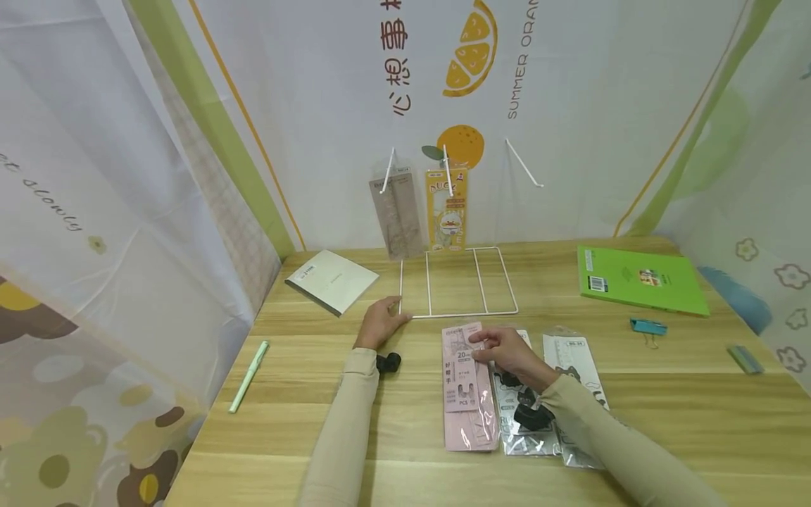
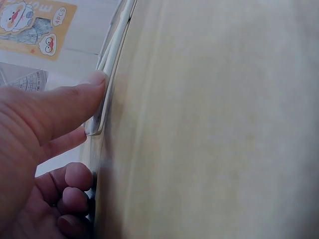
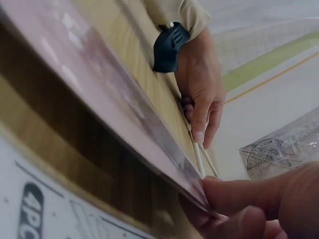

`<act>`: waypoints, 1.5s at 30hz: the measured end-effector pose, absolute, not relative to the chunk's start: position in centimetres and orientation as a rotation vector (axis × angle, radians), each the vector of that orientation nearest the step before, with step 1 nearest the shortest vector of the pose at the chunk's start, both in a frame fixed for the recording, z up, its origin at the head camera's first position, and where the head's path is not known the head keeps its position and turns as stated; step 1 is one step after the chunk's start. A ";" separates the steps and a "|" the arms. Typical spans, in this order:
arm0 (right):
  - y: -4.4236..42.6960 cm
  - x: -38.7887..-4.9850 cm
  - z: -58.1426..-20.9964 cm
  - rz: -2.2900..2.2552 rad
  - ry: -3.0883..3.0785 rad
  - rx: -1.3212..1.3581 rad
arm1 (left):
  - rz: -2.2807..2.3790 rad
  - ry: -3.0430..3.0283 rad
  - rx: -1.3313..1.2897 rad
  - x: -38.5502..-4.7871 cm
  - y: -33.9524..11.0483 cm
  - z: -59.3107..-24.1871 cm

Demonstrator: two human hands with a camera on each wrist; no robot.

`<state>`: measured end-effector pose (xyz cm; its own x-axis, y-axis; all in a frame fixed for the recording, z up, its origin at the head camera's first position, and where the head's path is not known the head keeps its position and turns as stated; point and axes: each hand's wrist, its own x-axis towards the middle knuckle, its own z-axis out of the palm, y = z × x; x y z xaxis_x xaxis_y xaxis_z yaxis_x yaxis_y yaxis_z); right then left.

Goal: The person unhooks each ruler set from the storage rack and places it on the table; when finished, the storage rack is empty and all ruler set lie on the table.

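The left hand (image 1: pixel 380 322) pinches the near-left corner of a white wire rack (image 1: pixel 465 315) lying on the table; in the left wrist view its thumb and forefinger close on the wire (image 2: pixel 115 55). The right hand (image 1: pixel 510 355) pinches the edge of a pink packaged set (image 1: pixel 469 422), which the right wrist view shows lifted and tilted between thumb and fingers. Two white packages, one in the middle (image 1: pixel 529 443) and one farther right (image 1: pixel 579 352), lie under or beside the right forearm. From the rack's hooks hang a grey package (image 1: pixel 398 218) and a yellow duck package (image 1: pixel 447 211).
A third hook (image 1: pixel 523 163) holds nothing. At the left are a pale notebook (image 1: pixel 332 282) and a green pen (image 1: pixel 249 377). At the right lie a green book (image 1: pixel 643 280), a blue binder clip (image 1: pixel 648 326) and a small eraser-like block (image 1: pixel 745 359).
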<state>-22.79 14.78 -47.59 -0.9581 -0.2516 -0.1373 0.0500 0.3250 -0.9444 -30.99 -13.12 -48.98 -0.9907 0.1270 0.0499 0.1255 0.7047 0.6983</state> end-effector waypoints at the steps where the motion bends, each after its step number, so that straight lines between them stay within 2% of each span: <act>1: 14.7 -22.8 -47.6 -1.663 2.349 -0.186 | 1.189 2.900 0.218 -31.0 -13.1 -48.9; 15: 14.7 -23.0 -47.3 -1.263 2.630 -0.228 | 1.192 2.873 0.180 -31.1 -13.1 -49.1; 28: 15.0 -23.9 -46.6 -1.266 2.610 -0.321 | 1.217 2.881 0.193 -31.1 -13.2 -49.1; 32: 15.6 -25.7 -45.1 -1.298 2.662 -0.299 | 1.218 2.876 0.200 -31.1 -13.1 -49.1; 37: 16.6 -29.9 -43.3 -1.451 2.843 -0.317 | 1.218 2.884 0.198 -31.0 -13.1 -48.9; 45: 17.2 -35.9 -40.7 -1.752 2.961 -0.516 | 1.216 2.912 0.228 -31.1 -13.0 -49.3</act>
<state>-35.92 17.23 -40.74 -0.9010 -0.0789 0.4266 -0.4119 0.4644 -0.7840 -31.14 -13.03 -49.32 -0.9894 0.1242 0.0757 0.1412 0.6940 0.7060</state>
